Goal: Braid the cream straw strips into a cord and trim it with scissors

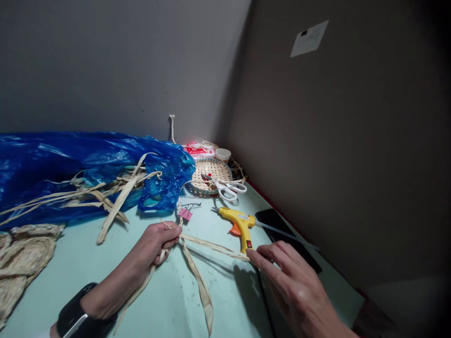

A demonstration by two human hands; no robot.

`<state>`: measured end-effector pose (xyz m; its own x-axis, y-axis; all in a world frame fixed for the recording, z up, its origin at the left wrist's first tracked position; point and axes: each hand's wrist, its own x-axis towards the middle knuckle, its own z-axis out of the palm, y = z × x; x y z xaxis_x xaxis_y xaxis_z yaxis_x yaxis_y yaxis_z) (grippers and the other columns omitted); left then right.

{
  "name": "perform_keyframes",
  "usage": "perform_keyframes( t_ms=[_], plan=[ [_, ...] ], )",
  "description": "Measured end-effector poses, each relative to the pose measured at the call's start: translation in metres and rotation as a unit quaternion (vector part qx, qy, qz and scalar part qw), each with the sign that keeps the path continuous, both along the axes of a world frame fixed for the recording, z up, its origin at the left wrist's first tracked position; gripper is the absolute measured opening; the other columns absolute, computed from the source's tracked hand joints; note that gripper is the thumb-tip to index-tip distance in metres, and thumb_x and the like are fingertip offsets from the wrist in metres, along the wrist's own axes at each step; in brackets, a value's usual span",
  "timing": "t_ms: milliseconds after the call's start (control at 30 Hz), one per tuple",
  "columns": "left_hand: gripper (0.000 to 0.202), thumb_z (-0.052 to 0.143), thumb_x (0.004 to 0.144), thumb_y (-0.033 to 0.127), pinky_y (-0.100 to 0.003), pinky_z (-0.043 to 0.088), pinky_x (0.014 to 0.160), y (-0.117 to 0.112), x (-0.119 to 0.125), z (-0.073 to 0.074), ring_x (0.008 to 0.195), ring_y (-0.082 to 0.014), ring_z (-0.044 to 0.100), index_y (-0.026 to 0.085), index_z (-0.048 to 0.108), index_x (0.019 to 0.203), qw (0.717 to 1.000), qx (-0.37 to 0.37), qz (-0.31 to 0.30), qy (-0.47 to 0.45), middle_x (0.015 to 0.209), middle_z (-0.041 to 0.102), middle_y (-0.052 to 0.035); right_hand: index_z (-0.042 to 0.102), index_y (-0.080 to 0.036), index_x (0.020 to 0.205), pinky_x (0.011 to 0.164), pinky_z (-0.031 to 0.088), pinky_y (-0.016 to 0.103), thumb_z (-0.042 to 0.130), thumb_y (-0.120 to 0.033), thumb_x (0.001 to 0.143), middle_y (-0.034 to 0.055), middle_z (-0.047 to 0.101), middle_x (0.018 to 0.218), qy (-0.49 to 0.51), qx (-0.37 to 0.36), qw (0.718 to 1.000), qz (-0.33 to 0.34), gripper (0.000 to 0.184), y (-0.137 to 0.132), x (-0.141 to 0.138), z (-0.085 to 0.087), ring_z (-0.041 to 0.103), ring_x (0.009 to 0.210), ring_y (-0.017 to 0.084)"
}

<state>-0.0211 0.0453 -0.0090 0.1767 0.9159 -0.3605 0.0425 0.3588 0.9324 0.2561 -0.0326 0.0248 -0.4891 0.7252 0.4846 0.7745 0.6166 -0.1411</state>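
My left hand (164,240) pinches a braid of pale dried-fibre strips just below a pink binder clip (185,214), which grips the braid's upper end. From those fingers one fibre strip (214,246) stretches taut to the right, its far end between the fingertips of my right hand (285,272). A second strip (199,281) hangs loose down the table between the hands. Another strand (139,291) trails below my left wrist. Just beyond my right fingertips lies a yellow glue gun (239,223) with an orange trigger and a glue stick in its back.
A blue plastic bag (70,150) with loose fibre strips spilling out lies left. Coiled braid (28,258) rests at the left edge. White-handled scissors (227,190) lie on a woven basket (200,188) near a cup (223,155). A black phone-like slab (299,244) lies by the right wall.
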Motion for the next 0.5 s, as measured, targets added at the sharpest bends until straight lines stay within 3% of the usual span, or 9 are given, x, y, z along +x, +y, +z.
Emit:
perform_keyframes(
  t_ms=[133, 333, 400, 500],
  plan=[
    [0.036, 0.059, 0.078, 0.045, -0.019, 0.011, 0.038, -0.001, 0.001, 0.001, 0.042, -0.0041, 0.017, 0.020, 0.039, 0.060, 1.000, 0.001, 0.004, 0.000, 0.053, 0.032, 0.0101, 0.066, -0.019, 0.105, 0.067, 0.044, 0.034, 0.039, -0.010, 0.092, 0.0092, 0.063, 0.085, -0.038, 0.024, 0.998, -0.035, 0.030, 0.017, 0.002, 0.003, 0.054, 0.074, 0.020],
    [0.044, 0.062, 0.072, 0.055, -0.021, 0.006, 0.036, 0.002, 0.004, -0.002, 0.036, -0.0021, 0.011, 0.022, 0.036, 0.058, 1.000, -0.015, 0.006, -0.004, 0.046, 0.024, 0.0139, 0.066, -0.022, 0.095, 0.060, 0.043, 0.030, 0.041, -0.016, 0.093, 0.0059, 0.064, 0.081, -0.035, 0.047, 0.998, -0.025, 0.025, 0.030, 0.010, 0.018, 0.055, 0.067, 0.018],
    [0.046, 0.064, 0.068, 0.059, -0.020, 0.006, 0.035, 0.003, 0.005, -0.005, 0.035, -0.0020, 0.010, 0.023, 0.038, 0.057, 1.000, -0.012, 0.012, 0.001, 0.044, 0.024, 0.0147, 0.066, -0.021, 0.097, 0.059, 0.044, 0.029, 0.042, -0.021, 0.094, 0.0074, 0.065, 0.085, -0.019, 0.084, 0.994, -0.062, 0.024, 0.039, 0.021, 0.027, 0.058, 0.068, 0.018],
    [0.046, 0.063, 0.065, 0.062, -0.021, 0.006, 0.034, 0.005, 0.007, -0.008, 0.033, -0.0026, 0.009, 0.022, 0.042, 0.056, 1.000, -0.002, 0.023, 0.013, 0.040, 0.023, 0.0150, 0.065, -0.019, 0.097, 0.057, 0.044, 0.031, 0.042, -0.029, 0.094, 0.0106, 0.065, 0.087, 0.005, 0.131, 0.975, -0.182, 0.025, 0.061, 0.045, 0.043, 0.060, 0.065, 0.019]
  ],
)
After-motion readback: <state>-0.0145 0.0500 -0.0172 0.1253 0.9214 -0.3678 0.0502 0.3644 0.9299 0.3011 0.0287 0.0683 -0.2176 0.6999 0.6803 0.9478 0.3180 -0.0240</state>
